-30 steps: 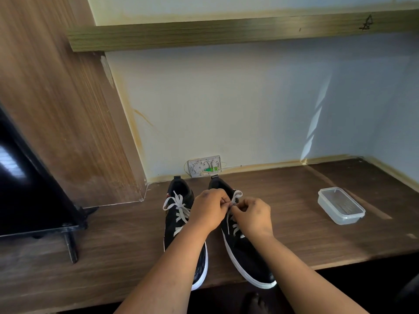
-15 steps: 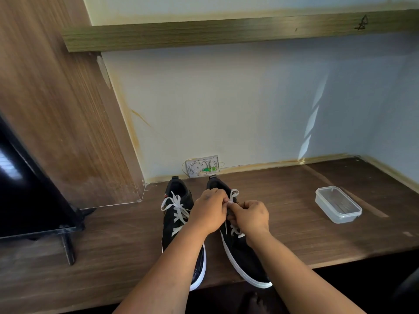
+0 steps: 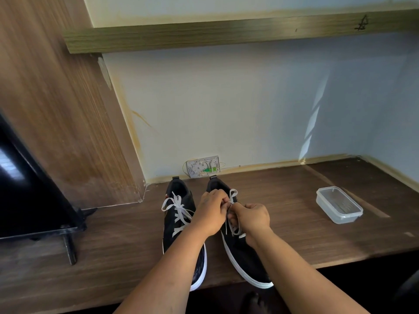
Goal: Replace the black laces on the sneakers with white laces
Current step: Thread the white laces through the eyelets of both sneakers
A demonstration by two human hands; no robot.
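Bare desk [image 3: 283, 211] between right sneaker [image 3: 244, 257] and plastic container [image 3: 339, 205] at right of frame: open passage. Bare strip at lower left between monitor stand [image 3: 70, 248] and left sneaker [image 3: 181, 234]. Narrow gap between sneakers, crossed by left forearm. Both hands, left hand [image 3: 212, 213] and right hand [image 3: 251, 217], crowd space over right sneaker's laces. Wall socket [image 3: 203, 166] just behind heels. Wood panel [image 3: 68, 132] blocks upper left; shelf [image 3: 226, 32] overhangs along top of frame
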